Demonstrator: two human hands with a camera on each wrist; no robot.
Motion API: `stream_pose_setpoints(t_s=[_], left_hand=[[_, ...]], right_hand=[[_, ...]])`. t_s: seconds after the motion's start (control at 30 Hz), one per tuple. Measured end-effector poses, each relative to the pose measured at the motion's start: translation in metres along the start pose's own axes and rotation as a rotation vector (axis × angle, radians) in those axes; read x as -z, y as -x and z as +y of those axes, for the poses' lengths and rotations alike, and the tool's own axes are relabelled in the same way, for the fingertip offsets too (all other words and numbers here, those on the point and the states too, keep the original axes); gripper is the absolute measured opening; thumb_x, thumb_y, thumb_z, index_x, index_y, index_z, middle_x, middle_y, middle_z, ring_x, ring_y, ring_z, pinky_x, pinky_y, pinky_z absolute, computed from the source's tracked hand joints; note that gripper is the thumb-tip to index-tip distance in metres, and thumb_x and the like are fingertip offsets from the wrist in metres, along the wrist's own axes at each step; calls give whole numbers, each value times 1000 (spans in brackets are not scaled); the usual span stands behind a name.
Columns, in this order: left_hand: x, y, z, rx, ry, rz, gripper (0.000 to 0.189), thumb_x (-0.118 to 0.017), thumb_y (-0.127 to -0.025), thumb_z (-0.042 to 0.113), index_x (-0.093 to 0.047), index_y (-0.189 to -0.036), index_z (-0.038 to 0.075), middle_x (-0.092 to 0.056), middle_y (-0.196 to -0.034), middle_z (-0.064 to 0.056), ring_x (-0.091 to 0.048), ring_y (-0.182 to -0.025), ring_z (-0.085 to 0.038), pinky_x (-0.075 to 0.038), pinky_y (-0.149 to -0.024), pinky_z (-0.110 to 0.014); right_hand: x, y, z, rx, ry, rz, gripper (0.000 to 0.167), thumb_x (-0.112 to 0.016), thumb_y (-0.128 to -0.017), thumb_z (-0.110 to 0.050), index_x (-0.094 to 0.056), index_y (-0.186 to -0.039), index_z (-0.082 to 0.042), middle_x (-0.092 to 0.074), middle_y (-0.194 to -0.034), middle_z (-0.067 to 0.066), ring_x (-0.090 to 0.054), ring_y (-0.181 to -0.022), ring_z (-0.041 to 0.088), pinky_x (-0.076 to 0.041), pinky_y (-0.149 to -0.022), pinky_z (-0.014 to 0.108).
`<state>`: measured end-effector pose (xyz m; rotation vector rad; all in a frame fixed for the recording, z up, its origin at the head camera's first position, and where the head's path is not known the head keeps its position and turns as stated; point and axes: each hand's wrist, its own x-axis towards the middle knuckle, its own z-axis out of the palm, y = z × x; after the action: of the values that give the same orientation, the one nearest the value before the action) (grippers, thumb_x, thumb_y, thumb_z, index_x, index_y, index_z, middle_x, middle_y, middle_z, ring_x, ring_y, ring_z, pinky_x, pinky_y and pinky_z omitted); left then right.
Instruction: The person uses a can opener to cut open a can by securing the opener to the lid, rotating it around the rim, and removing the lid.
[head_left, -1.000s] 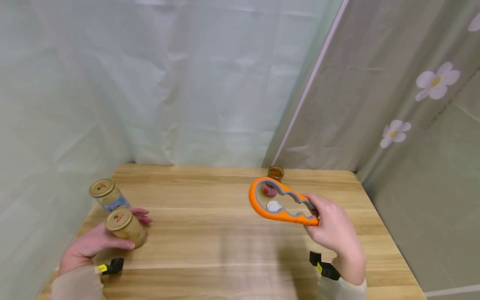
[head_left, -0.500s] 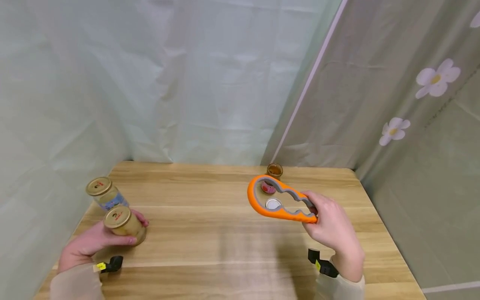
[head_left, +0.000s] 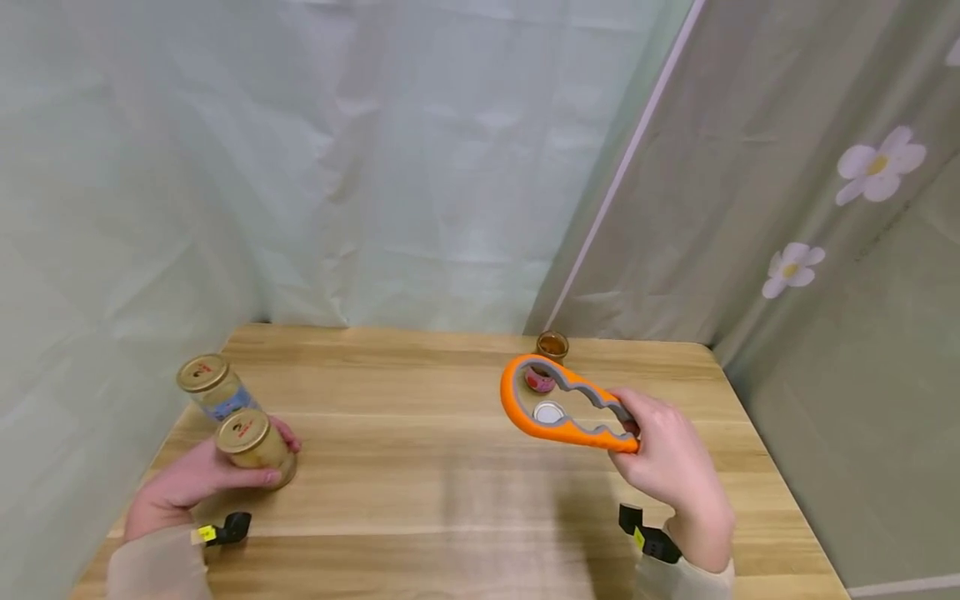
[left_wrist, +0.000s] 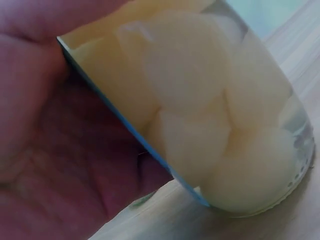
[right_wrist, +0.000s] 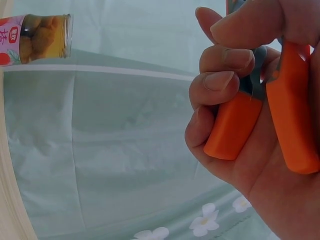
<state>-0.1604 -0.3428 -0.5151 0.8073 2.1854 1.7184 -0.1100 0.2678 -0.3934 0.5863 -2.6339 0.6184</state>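
Observation:
My left hand grips a gold-lidded glass jar at the left of the table, thumb on the near side and fingers round the far side. The left wrist view shows pale fruit chunks filling this jar. Just behind it stands a second gold-lidded jar with a blue label. My right hand holds an orange and grey jar opener by its two handles, fingers curled round them in the right wrist view. The opener's loop points left above the table, with nothing inside its scalloped jaws.
A lidless jar with a pink label and brownish contents stands near the back edge of the wooden table. A round silvery lid lies in front of it. Pale curtains hang behind and beside the table.
The left hand's fingers, straighter a second ago, have curled in round the jar. The right hand and the jar opener stay about where they were; the view shifts slightly.

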Motion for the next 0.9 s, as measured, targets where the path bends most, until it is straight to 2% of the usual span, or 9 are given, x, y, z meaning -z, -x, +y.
stream_pose_setpoints(t_s=[0.1, 0.2, 0.3, 0.37, 0.5, 0.63, 0.73, 0.9], left_hand=[[-3, 0, -1, -11, -8, 12, 45, -79, -85, -18, -64, -126, -4, -68, -122, -26, -68, -114, -23, -48, -99, -19], [-7, -4, -1, -32, -10, -5, 45, -78, -86, -17, -64, -127, -3, -68, -122, -27, -68, -115, -24, -48, -99, -19], [-13, -12, 4, -46, -24, -1, 45, -80, -87, -14, -65, -128, -1, -69, -123, -25, -68, -115, -23, -49, -99, -19], [-20, -21, 9, -55, -55, 27, 44, -82, -88, -10, -66, -127, 2, -70, -122, -22, -68, -113, -21, -50, -97, -20], [-42, -45, 25, -44, -100, 120, 42, -86, -88, -3, -67, -125, 6, -71, -122, -18, -68, -110, -20, -50, -94, -22], [-68, -71, 44, -32, -49, 199, 39, -86, -89, 0, -68, -123, 5, -71, -120, -16, -67, -109, -20, -50, -95, -24], [-86, -85, 56, -27, -17, 247, 38, -87, -89, 2, -67, -122, 4, -71, -117, -15, -68, -106, -19, -53, -94, -25], [-112, -104, 77, -7, -30, 316, 41, -88, -87, 3, -67, -122, 1, -73, -113, -13, -72, -103, -18, -58, -90, -28]], right_hand=[[0, 1, 0, 0, -9, -9, 50, -70, -67, 6, -68, -108, -21, -39, -72, -14, -36, -60, 5, -34, -57, 26], [0, 2, 0, -3, -10, -9, 51, -70, -65, 7, -67, -107, -22, -37, -72, -15, -34, -59, 4, -32, -56, 26], [0, 3, 1, -6, -6, -3, 51, -69, -64, 7, -66, -106, -22, -37, -71, -15, -34, -59, 4, -32, -56, 26], [0, 3, 1, -5, -2, 2, 51, -69, -65, 7, -66, -106, -22, -38, -72, -15, -35, -59, 3, -32, -56, 26], [-2, 3, -1, -9, 7, 9, 51, -72, -66, 6, -69, -109, -20, -38, -72, -16, -36, -60, 4, -33, -57, 26], [-4, 1, -3, -13, 17, 19, 51, -73, -66, 5, -69, -110, -20, -39, -72, -16, -36, -60, 4, -34, -58, 27], [-6, 1, -4, -14, 11, 26, 53, -72, -66, 6, -70, -113, -18, -41, -73, -14, -38, -61, 5, -35, -58, 27], [-9, -3, -7, -23, 5, 29, 63, -73, -65, 6, -71, -125, -15, -48, -77, -12, -43, -63, 7, -39, -59, 27]])
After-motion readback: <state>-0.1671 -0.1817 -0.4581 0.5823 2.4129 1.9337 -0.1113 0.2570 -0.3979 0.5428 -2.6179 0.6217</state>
